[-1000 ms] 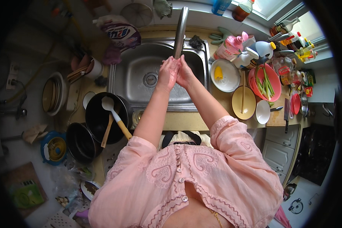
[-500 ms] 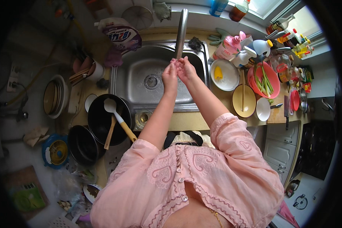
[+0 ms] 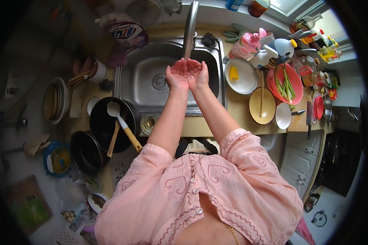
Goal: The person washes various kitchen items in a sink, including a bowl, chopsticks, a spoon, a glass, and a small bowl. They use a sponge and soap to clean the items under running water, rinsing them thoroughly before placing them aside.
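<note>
Tap (image 3: 190, 28): plain metal spout, reaches from the back ledge out over the steel sink (image 3: 149, 65), outlet right above the hands. Can't make out a water stream clearly.

Left hand (image 3: 176, 73) and right hand (image 3: 197, 72): palms up, side by side, inner edges touching, cupped together just under the outlet. Fingers held together and slightly curled, gripping nothing. Both forearms run straight up from the lower edge over the sink's front rim, nearly parallel; pink sleeves end around the elbows.

Sink basin: bare steel, drain (image 3: 159, 81) left of the hands.

Left on the counter (image 3: 200, 126): black pan (image 3: 106, 122) with a white ladle (image 3: 118, 118) and a wooden spatula (image 3: 113, 139) in it, a second dark pan (image 3: 84, 151) just beside it.

Right of sink: white plate (image 3: 243, 77) with a yellow piece on it, yellow bowl (image 3: 262, 106) with chopsticks across it, small white bowl (image 3: 283, 115), red colander (image 3: 284, 83) holding green stalks. Pink bottle (image 3: 245, 45) and white spray bottle (image 3: 274, 49) stand behind the plate.
</note>
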### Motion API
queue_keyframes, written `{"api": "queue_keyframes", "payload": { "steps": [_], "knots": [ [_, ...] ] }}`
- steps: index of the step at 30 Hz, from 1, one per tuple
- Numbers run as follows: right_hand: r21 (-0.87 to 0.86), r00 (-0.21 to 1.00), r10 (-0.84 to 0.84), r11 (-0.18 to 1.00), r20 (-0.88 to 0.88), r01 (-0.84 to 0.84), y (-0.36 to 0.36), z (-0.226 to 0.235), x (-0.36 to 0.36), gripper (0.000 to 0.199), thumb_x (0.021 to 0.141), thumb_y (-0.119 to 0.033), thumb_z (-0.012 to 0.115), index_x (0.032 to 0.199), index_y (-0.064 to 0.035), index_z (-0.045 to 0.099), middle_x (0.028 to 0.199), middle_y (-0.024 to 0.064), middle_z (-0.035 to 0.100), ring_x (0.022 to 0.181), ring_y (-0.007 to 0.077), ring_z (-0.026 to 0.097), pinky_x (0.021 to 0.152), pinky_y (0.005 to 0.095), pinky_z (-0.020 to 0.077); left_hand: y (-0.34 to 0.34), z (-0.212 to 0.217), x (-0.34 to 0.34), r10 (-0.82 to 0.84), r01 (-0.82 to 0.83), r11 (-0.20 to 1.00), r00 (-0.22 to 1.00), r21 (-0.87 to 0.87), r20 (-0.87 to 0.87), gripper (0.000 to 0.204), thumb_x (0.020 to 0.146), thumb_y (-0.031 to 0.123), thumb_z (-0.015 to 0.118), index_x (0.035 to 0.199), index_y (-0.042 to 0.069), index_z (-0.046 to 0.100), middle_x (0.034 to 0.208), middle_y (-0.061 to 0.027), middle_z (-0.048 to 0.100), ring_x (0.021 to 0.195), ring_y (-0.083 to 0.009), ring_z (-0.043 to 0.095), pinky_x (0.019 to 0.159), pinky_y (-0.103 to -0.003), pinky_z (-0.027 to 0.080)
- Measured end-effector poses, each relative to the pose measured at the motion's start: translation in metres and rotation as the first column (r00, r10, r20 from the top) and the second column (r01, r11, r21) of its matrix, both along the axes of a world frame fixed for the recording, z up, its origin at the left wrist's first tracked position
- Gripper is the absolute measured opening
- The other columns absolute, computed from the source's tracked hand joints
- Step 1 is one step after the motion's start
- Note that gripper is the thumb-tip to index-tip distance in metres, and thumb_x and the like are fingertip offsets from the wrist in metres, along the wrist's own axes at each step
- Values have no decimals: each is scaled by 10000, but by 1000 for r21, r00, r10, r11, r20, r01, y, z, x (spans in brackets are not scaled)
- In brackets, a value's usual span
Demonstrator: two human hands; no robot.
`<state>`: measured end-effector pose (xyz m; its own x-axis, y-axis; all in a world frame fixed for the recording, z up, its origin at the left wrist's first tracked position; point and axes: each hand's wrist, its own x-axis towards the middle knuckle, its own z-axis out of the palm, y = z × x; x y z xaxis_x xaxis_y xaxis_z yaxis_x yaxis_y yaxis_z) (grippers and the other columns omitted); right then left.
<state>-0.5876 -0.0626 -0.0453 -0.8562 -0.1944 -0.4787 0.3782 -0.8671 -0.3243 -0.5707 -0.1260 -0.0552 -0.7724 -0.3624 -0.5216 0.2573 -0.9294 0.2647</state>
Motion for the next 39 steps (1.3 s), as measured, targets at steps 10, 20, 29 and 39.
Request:
{"api": "queue_keyframes", "payload": {
  "steps": [10,20,29,39],
  "knots": [
    [-74,988,152,986,0,-152,-4,-2,-7,383,879,-315,394,728,-22,589,815,118,627,837,224,573,845,332,428,-1,2,0,159,-153,986,983,-71,95,449,890,336,315,772,-7,580,889,-132,615,845,-218,576,818,-323,463],
    [-83,971,227,972,71,-221,-2,-26,-23,410,884,-325,344,785,-1,574,879,138,613,902,252,554,874,363,418,9,-1,-10,241,-229,969,960,-92,146,420,892,309,282,811,-6,548,933,-156,589,885,-240,561,839,-371,453],
    [86,967,250,964,52,-253,6,-26,-91,547,901,-327,180,1032,95,502,1098,216,528,1072,313,465,979,403,336,22,-17,-73,201,-170,971,962,-169,187,595,924,402,156,1129,-60,469,1122,-157,531,1072,-236,497,946,-332,401],
    [-18,955,289,957,65,-288,5,-18,-66,514,904,-312,195,966,63,542,1057,201,557,1045,282,487,953,361,363,15,-6,-48,240,-232,971,952,-65,191,518,902,371,237,1037,-44,516,1081,-136,558,1024,-217,528,902,-312,429]
  ]
}}
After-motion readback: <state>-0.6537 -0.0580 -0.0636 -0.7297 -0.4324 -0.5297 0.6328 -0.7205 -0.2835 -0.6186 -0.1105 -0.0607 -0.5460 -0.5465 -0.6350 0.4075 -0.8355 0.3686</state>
